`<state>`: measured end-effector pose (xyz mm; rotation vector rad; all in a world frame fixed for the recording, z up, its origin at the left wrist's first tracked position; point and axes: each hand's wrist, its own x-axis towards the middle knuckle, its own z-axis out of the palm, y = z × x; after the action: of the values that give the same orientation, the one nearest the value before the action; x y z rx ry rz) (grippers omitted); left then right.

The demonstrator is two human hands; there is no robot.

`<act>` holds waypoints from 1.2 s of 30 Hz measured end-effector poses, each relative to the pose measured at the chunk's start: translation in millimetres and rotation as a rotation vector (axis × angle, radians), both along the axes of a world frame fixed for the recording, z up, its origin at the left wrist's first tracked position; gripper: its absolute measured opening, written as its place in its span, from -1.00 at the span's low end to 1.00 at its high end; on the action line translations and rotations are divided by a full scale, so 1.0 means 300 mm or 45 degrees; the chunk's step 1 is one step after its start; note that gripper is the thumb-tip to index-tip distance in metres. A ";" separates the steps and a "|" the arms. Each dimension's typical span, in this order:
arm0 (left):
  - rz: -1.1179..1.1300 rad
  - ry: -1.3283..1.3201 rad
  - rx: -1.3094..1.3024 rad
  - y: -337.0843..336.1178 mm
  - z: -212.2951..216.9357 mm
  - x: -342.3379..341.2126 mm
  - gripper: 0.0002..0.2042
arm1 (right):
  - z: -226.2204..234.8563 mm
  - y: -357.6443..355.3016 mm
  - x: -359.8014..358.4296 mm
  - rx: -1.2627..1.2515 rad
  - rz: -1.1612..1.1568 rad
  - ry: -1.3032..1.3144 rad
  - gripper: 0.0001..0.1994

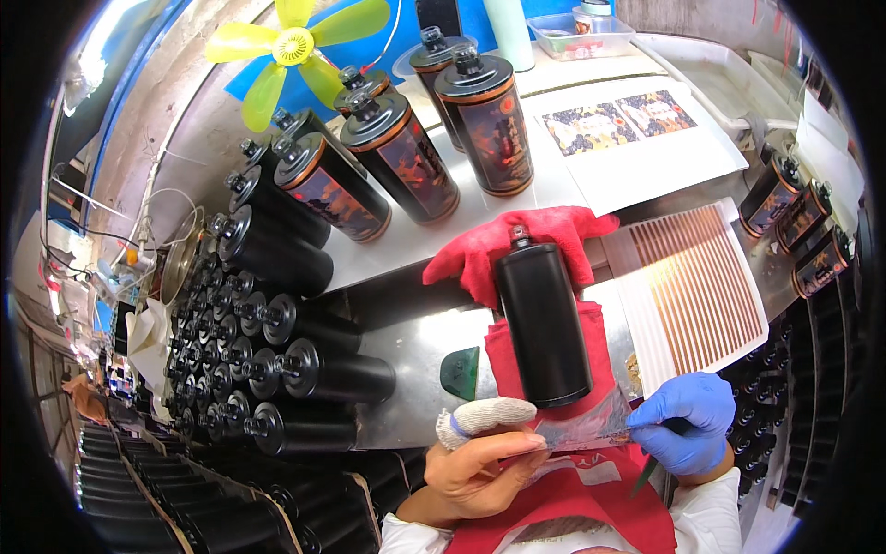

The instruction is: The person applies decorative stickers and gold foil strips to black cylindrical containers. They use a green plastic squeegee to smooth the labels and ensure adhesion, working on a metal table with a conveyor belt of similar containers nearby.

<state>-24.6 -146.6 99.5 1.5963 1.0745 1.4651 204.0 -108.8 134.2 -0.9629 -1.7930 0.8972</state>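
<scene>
A thin printed decal film [583,427] is stretched between my hands, just in front of a black bottle's base. My left hand [480,466] pinches its left end; one finger wears a white knit sleeve. My right hand [685,423], in a blue glove, pinches the right end. A narrow dark green piece [645,475] sticks out below the right hand; how it is held is hidden. The plain black bottle [542,323] lies with its neck away from me on a red cloth [471,263]. A green scraper [459,373] rests on the metal table left of it.
Decorated bottles [400,155] stand behind, beside a yellow-green fan [293,46]. Many plain black bottles [314,369] are stacked at left. A sheet with copper stripes [688,286] lies at right, and a white sheet with printed decals [660,171] lies beyond it. More decorated bottles [771,196] stand far right.
</scene>
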 end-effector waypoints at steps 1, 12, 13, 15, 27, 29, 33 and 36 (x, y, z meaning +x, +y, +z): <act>0.040 0.038 -0.034 0.016 -0.005 0.001 -0.82 | 0.003 0.007 0.004 -0.028 0.011 -0.016 -0.91; 0.082 -0.668 -0.468 0.288 -0.217 0.005 -0.84 | -0.255 0.297 -0.114 -0.787 -0.199 0.360 -0.85; 0.086 -0.673 -0.450 0.292 -0.222 0.002 -0.84 | -0.263 0.300 -0.115 -0.785 -0.201 0.327 -0.85; 0.106 -0.642 -0.474 0.297 -0.215 0.006 -0.85 | -0.265 0.304 -0.111 -0.845 -0.189 0.362 -0.84; 0.398 -0.390 -0.370 0.322 -0.223 0.045 -0.94 | -0.262 0.315 -0.109 -0.892 -0.249 0.409 -0.87; 0.410 -0.408 -0.365 0.346 -0.215 0.047 -0.94 | -0.255 0.330 -0.113 -0.924 -0.247 0.454 -0.88; 0.440 -0.428 -0.330 0.399 -0.213 0.052 -0.94 | -0.248 0.373 -0.127 -0.985 -0.238 0.532 -0.88; 0.439 -0.440 -0.316 0.419 -0.209 0.057 -0.94 | -0.259 0.389 -0.129 -0.986 -0.239 0.582 -0.88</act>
<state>-7.4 -21.0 36.7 0.9748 1.3070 1.6770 165.1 7.9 56.5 -1.2372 -0.9415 1.5865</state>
